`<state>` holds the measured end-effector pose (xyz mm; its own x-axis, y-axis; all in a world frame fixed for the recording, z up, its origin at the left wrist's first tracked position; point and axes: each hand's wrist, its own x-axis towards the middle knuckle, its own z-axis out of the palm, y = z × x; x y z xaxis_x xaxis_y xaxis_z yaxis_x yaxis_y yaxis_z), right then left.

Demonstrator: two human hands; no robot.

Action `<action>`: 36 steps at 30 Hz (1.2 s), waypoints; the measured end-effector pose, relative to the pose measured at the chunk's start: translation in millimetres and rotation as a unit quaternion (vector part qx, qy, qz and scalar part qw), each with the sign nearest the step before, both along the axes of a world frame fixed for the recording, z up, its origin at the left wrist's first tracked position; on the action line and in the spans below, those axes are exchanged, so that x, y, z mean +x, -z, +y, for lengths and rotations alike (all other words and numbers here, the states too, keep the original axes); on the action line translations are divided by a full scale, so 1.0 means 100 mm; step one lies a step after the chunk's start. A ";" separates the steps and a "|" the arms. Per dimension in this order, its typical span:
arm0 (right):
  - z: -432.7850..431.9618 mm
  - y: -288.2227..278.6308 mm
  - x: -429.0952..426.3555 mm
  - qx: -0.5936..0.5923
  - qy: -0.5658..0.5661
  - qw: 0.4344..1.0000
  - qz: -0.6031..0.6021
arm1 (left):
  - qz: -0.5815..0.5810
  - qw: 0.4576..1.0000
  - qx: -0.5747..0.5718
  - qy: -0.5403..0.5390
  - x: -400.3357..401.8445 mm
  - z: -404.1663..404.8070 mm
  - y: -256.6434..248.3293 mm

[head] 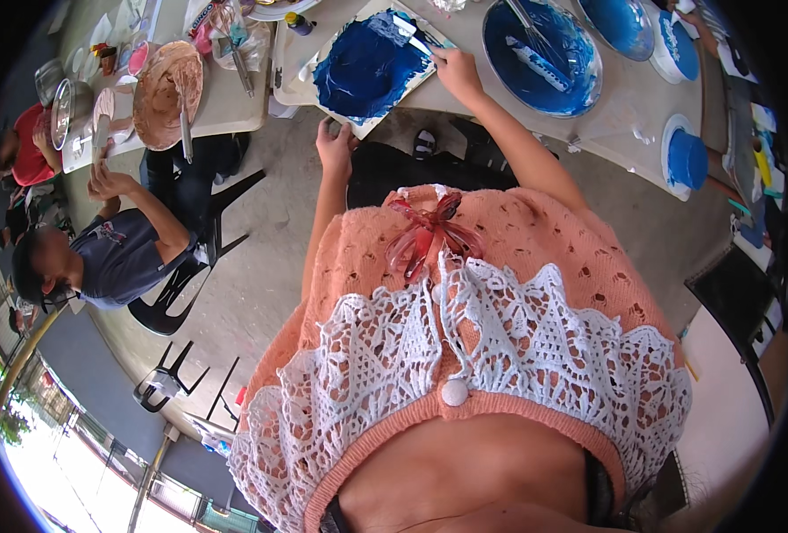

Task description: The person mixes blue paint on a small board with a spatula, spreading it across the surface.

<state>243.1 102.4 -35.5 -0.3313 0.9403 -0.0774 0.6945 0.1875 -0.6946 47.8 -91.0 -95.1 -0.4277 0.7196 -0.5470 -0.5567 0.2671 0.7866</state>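
Note:
Dark blue frosting (360, 70) covers most of a pale square board (370, 126) that overhangs the near edge of the table. My right hand (459, 73) is closed on the handle of a spatula (412, 33) with a white blade, which lies over the board's upper right part, where the blue is greyer. At the board's near left edge, my left hand (336, 140) touches its rim with bent fingers; whether it grips the board is unclear. Right of the board, a large metal bowl (597, 86) smeared with blue frosting holds a whisk (530, 26) and a blue-coated scraper (539, 64).
A blue-frosted round cake (688, 158) stands at the table's right end, with another blue cake (680, 53) behind it. To the left are a bowl of brown frosting (167, 93), a small bottle (298, 24) and a seated person (117, 250). Black chairs (167, 303) stand on the floor.

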 end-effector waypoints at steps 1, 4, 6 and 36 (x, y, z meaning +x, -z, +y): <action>0.03 0.08 -0.06 0.065 -0.045 0.997 0.010 | 0.000 1.000 0.002 0.005 0.03 0.04 -0.04; 0.01 0.19 -0.12 0.103 -0.172 0.980 0.006 | -0.008 0.999 0.026 -0.028 0.05 0.08 -0.08; -0.06 0.10 -0.16 0.055 -0.266 0.962 0.022 | -0.005 1.000 0.014 -0.020 -0.01 0.02 -0.03; -0.58 -0.23 0.18 0.082 -0.209 0.974 0.021 | -0.011 1.000 0.015 -0.009 0.03 0.11 -0.17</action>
<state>260.9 44.5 -12.8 -0.6876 0.7212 0.0844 0.5059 0.5591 -0.6568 51.3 -79.7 -78.5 -0.4281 0.7284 -0.5350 -0.5788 0.2337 0.7813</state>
